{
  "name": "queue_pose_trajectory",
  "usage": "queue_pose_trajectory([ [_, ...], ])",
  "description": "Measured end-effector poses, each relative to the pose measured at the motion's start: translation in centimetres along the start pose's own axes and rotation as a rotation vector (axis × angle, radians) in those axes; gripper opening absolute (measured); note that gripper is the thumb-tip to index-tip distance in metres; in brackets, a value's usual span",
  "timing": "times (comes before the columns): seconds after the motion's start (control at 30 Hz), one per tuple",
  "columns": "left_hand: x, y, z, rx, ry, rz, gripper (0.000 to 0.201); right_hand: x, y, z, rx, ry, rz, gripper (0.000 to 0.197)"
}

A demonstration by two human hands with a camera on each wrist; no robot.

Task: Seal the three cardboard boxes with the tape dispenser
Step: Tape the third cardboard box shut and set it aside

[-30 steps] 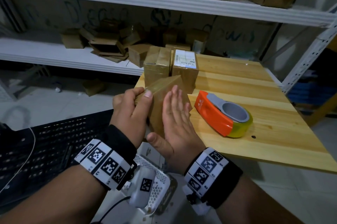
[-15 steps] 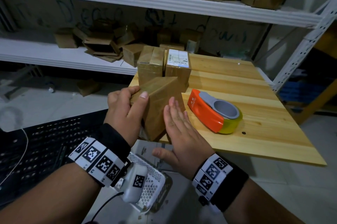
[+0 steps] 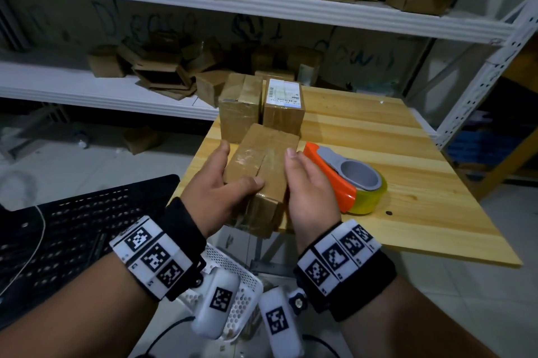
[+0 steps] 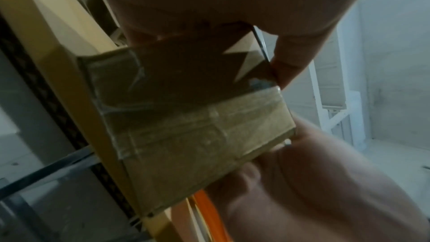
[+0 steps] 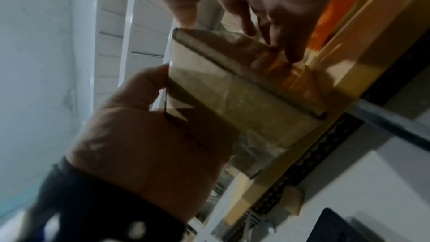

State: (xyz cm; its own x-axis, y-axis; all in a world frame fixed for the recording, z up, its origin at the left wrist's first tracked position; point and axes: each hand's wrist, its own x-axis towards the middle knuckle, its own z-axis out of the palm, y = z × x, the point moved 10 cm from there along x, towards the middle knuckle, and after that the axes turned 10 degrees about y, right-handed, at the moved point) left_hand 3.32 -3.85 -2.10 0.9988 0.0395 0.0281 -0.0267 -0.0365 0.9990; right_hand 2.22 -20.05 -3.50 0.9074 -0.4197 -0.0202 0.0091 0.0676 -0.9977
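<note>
Glossy taped cardboard box between left hand and right hand

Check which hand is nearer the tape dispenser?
Right. The right hand holds the box right beside the tape dispenser; the left hand grips the box's far side.

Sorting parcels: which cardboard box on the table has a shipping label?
The rear right brown cardboard box, with a white label on top; its neighbour and the held box show none.

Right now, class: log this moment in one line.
left hand: grips box | right hand: grips box | tape dispenser: on table
</note>
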Motion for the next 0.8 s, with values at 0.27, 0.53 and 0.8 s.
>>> queue_pose_trajectory([
  [0.27, -2.2, 1.8, 0.9, 0.259, -0.193, 0.304, 0.110, -0.4, -1.8, 2.0, 0.225, -0.154, 0.008, 0.052],
  [0.53, -2.8, 2.1, 1.3, 0.309, -0.216, 0.460, 0.107, -0.3, -2.2, 1.4, 0.183, -0.109, -0.067, 0.032],
  [0.8, -2.7, 1.7, 1.1, 0.170, -0.213, 0.411, 0.107, 0.0, -1.2, 0.7, 0.208, -0.071, 0.026, 0.031],
])
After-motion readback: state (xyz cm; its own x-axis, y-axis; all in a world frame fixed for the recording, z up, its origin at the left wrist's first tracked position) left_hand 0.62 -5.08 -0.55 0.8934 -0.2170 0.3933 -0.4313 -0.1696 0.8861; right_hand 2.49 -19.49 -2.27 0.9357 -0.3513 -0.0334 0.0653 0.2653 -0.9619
